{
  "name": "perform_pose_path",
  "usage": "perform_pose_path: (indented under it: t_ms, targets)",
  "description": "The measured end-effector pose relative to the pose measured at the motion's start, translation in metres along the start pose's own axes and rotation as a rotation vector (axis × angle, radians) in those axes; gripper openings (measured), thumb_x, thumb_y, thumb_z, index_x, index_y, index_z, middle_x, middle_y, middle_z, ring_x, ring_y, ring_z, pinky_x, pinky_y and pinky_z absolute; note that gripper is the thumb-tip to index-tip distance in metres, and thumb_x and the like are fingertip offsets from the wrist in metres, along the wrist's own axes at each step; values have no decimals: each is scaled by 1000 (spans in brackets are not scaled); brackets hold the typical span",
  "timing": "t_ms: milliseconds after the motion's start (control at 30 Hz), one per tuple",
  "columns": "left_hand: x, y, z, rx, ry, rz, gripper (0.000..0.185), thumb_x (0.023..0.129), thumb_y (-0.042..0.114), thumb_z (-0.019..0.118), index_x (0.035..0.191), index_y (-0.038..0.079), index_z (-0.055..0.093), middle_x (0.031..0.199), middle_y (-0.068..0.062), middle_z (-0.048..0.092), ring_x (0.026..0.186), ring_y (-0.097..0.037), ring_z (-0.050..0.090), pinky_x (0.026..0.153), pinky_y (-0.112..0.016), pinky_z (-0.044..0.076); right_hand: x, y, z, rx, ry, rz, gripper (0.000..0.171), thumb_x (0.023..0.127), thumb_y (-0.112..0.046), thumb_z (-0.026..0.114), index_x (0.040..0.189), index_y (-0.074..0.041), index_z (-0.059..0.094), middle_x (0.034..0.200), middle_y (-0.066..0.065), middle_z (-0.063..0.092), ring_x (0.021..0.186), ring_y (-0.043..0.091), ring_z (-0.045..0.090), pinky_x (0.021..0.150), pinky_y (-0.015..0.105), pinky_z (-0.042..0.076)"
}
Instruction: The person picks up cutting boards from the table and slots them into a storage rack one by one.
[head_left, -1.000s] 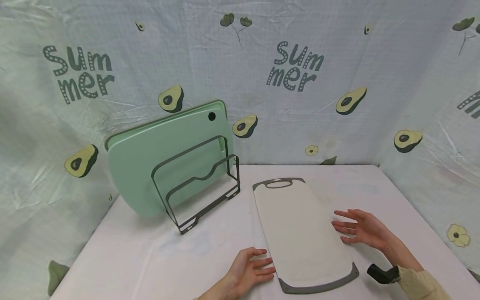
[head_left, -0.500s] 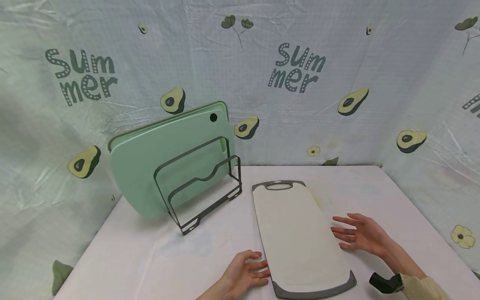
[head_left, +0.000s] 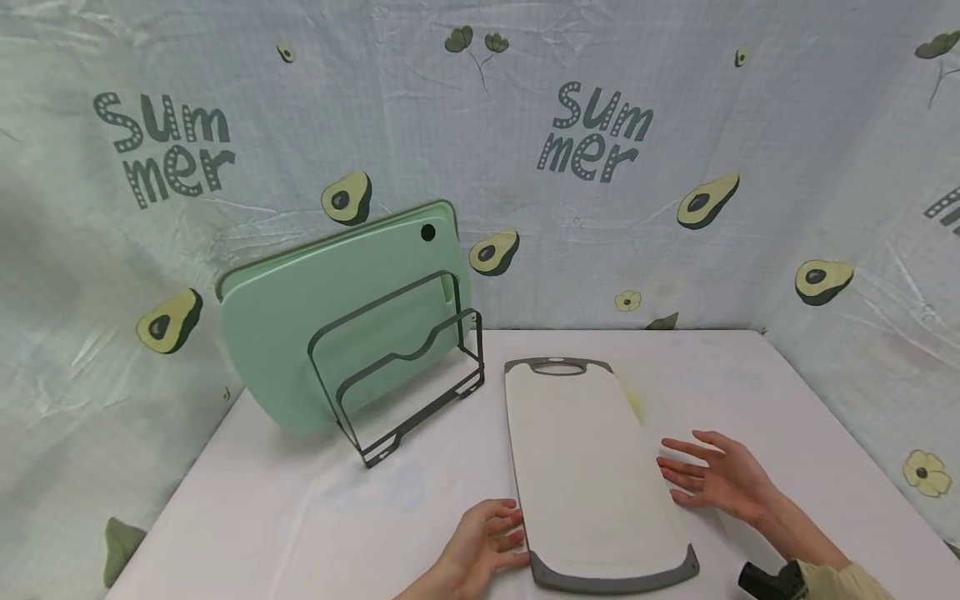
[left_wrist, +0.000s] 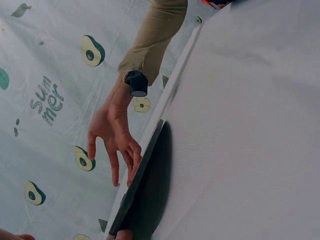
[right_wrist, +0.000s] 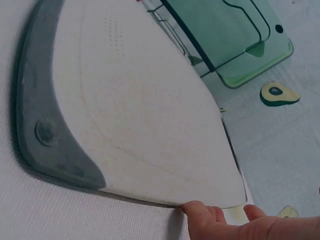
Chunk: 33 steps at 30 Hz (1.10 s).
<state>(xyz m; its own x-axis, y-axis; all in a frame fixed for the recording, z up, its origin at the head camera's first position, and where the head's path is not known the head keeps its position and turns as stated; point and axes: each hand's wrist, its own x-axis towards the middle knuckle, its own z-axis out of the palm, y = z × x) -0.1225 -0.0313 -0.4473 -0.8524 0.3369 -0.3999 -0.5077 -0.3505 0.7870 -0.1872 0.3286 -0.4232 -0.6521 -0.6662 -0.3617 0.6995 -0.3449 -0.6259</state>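
A: What are the hands doing at this moment?

B: The left hand [head_left: 483, 546] is resting against the left long edge of the white cutting board [head_left: 592, 475], fingers loosely bent and touching its side near the near grey end. The right hand [head_left: 716, 479] is lying at the right long edge, fingers spread and straight; from the right wrist view the fingertips [right_wrist: 200, 212] are meeting the board's rim.

A: And where is the board sitting?

B: It is lying flat on the table [head_left: 285, 508], near the front, handle end pointing far. The dark wire rack [head_left: 397, 375] is standing to the far left, well apart from it, with two green boards [head_left: 300, 325] leaning in it.

A: How far along would you say things are?

B: Judging by that, early: the white board is not lifted yet, and the rack's front slot is looking free.
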Motion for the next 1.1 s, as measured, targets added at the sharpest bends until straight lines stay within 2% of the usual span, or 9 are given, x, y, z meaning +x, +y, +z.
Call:
perform_pose_path:
  t_ms: [133, 300, 367, 467, 567, 767, 933, 1033, 1100]
  targets:
    - [-1, 3, -1, -4, -3, 17, 27, 82, 15, 40, 103, 0, 43, 103, -10, 42, 88, -24, 52, 76, -42, 48, 0, 4, 4, 37, 27, 5, 48, 95, -44, 23, 111, -16, 59, 119, 6, 51, 117, 21, 44, 106, 48, 24]
    - [0, 4, -5, -17, -20, 21, 29, 82, 14, 38, 106, -2, 41, 112, -14, 40, 91, -32, 53, 81, -48, 46, 1, 6, 8, -28, 106, -22, 42, 95, -42, 28, 113, -18, 57, 118, 4, 46, 115, 20, 43, 104, 53, 25]
    - [0, 4, -6, -20, -20, 25, 31, 82, 13, 38, 108, -4, 40, 114, -15, 39, 91, -33, 53, 83, -48, 46, 1, 6, 7, -35, 102, -21, 41, 95, -42, 27, 113, -18, 57, 118, 4, 47, 115, 20, 44, 104, 53, 25]
    - [0, 4, -8, -8, -17, 29, 37, 82, 13, 39, 112, -6, 38, 113, -17, 40, 90, -30, 55, 81, -45, 47, 1, 6, 4, -21, 60, -4, 43, 96, -41, 24, 111, -19, 58, 118, 5, 51, 116, 20, 46, 104, 53, 24]
    - [0, 4, -9, 15, -22, 14, 41, 81, 13, 40, 115, -9, 36, 108, -16, 46, 89, -24, 57, 79, -37, 49, 1, 6, 2, -32, 40, 4, 44, 96, -40, 23, 110, -20, 59, 118, 6, 53, 115, 20, 48, 104, 51, 26]
    - [3, 4, -9, 73, -62, -11, 45, 81, 10, 41, 119, -14, 38, 97, -10, 57, 86, -15, 58, 76, -29, 48, 3, 3, 2, -115, 104, 4, 37, 96, -38, 26, 110, -24, 58, 116, 6, 52, 112, 21, 51, 100, 48, 33]
    - [3, 4, -6, 8, -69, -28, 40, 84, 7, 41, 121, -9, 40, 99, -10, 48, 84, -21, 55, 76, -35, 48, 5, 0, 6, -144, 150, 7, 38, 96, -40, 28, 115, -21, 54, 116, 6, 50, 111, 20, 49, 98, 51, 33]
    - [3, 4, -3, -37, -69, -33, 34, 85, 5, 42, 118, -4, 41, 103, -12, 45, 84, -27, 54, 75, -40, 47, 5, 0, 7, -126, 168, 5, 39, 95, -41, 29, 117, -19, 53, 116, 6, 49, 112, 21, 48, 98, 51, 33]
    - [3, 4, -3, -32, -69, -30, 34, 85, 4, 43, 118, -2, 41, 104, -12, 46, 83, -27, 55, 74, -41, 48, 5, 0, 7, -105, 166, 4, 40, 95, -41, 29, 117, -19, 53, 116, 6, 49, 112, 21, 47, 98, 51, 32]
